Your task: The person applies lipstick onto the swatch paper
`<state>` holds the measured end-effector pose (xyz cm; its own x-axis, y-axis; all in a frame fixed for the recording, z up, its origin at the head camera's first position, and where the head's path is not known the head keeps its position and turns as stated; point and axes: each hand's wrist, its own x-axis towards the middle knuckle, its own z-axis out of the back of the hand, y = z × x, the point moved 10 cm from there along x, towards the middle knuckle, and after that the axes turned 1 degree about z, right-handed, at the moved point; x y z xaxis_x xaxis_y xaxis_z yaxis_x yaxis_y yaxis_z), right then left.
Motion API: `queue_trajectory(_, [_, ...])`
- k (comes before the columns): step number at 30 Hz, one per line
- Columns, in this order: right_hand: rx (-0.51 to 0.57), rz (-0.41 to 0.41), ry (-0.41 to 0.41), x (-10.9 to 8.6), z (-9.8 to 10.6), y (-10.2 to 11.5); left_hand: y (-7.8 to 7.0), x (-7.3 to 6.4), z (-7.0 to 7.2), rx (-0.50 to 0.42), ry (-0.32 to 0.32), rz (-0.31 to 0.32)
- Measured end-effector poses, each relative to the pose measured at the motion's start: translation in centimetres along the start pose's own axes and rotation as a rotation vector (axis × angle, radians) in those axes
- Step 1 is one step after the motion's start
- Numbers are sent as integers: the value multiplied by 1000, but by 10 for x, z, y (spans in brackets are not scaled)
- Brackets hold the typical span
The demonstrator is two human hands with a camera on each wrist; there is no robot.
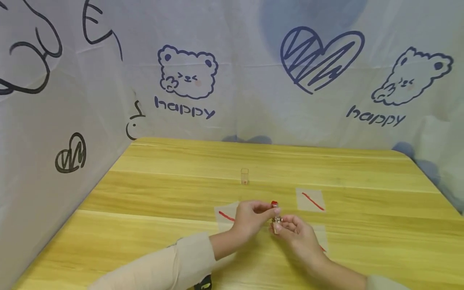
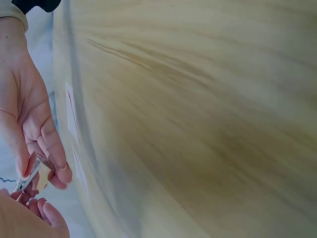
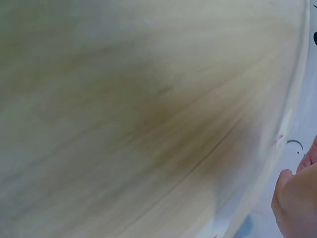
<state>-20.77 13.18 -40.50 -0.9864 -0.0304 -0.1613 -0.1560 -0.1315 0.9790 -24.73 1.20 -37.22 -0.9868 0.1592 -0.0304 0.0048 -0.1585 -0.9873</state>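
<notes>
Both hands meet on a lipstick [image 1: 276, 227] over the middle of the table. Its red tip [image 1: 274, 203] points up, above a shiny gold-and-silver tube. My left hand [image 1: 248, 221] pinches the upper part between thumb and fingers, just below the red tip. From the right, my right hand [image 1: 301, 239] grips the lower part of the tube. The left wrist view catches the shiny tube [image 2: 32, 176] between the fingertips at the left edge. A small clear cap [image 1: 244, 176] stands upright on the table, behind the hands.
Paper squares with red strokes lie on the wooden table [image 1: 145, 193]: one right of the cap [image 1: 311, 197], one partly behind the left hand [image 1: 225, 212], another partly behind the right hand [image 1: 321, 233]. White cloth [image 1: 250, 92] with drawings hangs behind and at the left.
</notes>
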Motion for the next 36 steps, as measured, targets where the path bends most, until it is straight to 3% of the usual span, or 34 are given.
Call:
queue_trajectory(5, [-28, 30, 15, 0, -9, -2, -1, -3, 2, 27, 85, -48])
queue_trajectory(13, [-56, 82, 122, -2, -22, -1, 0, -8, 3, 110, 202, -131])
queue_trajectory(19, [-69, 107, 178, -2, -27, 1, 4, -8, 7, 161, 256, -134])
queue_trajectory(28, [-70, 140, 250, -4, -30, 5, 5, -13, 6, 114, 384, -119])
queue_trajectory(36, [-97, 157, 243, -3, -31, 10, 0, -14, 6, 102, 402, -146])
